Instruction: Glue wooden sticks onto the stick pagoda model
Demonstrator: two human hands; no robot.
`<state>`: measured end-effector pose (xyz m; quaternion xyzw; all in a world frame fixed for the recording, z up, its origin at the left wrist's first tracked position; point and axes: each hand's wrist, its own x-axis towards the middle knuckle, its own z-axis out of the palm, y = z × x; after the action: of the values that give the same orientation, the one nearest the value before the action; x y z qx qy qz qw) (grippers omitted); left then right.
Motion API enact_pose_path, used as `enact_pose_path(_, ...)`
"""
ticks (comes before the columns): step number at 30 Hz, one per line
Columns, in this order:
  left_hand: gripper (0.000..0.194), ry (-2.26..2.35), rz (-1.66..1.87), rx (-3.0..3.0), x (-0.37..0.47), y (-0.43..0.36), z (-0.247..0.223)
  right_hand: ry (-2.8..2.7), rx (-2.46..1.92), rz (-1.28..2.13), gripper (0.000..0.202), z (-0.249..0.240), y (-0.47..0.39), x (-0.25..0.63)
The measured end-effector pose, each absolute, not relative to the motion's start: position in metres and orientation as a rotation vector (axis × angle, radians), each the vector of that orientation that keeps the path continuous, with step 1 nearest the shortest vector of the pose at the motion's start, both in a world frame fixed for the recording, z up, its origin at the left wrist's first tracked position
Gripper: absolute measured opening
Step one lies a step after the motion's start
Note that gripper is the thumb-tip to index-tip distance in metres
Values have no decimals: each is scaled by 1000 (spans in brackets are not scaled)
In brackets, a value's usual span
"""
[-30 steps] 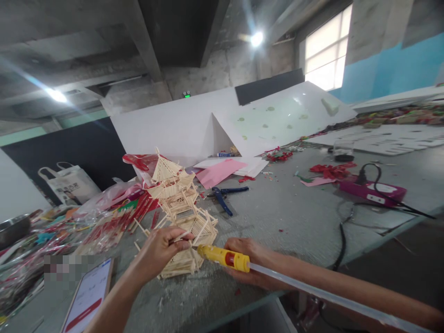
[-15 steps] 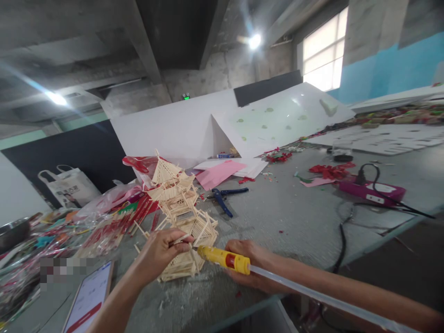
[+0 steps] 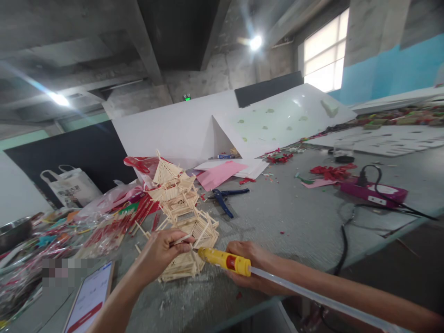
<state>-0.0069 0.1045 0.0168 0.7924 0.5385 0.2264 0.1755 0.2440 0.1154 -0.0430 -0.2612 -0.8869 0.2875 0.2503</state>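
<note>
A tiered pagoda model (image 3: 178, 189) built from thin pale wooden sticks stands on the grey table in front of me. My left hand (image 3: 164, 249) is at its lower tiers, thumb and fingers pinched on a short wooden stick (image 3: 181, 239). My right hand (image 3: 244, 261) is wrapped round a yellow hot glue gun (image 3: 225, 260), whose handle is hidden by the fingers. The gun's nozzle points left and meets the sticks right beside my left fingertips. From the gun's rear a long translucent glue stick (image 3: 312, 296) runs out to the lower right.
Blue-handled cutters (image 3: 224, 201) lie behind the pagoda, near pink paper (image 3: 222, 175). Bagged sticks and craft pieces (image 3: 104, 222) cover the left side, with a phone (image 3: 90, 296) in front. A purple power strip (image 3: 373, 192) and black cable (image 3: 343, 245) lie at the right edge.
Both hands, the glue gun and the pagoda hold nearly the same positions. The whole view has shifted very slightly.
</note>
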Motion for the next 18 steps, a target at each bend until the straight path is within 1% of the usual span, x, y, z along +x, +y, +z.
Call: enact_pose_path(18,24,1522,641,2241,-6,105,17,-2391,-697,804,11,-40,110,245)
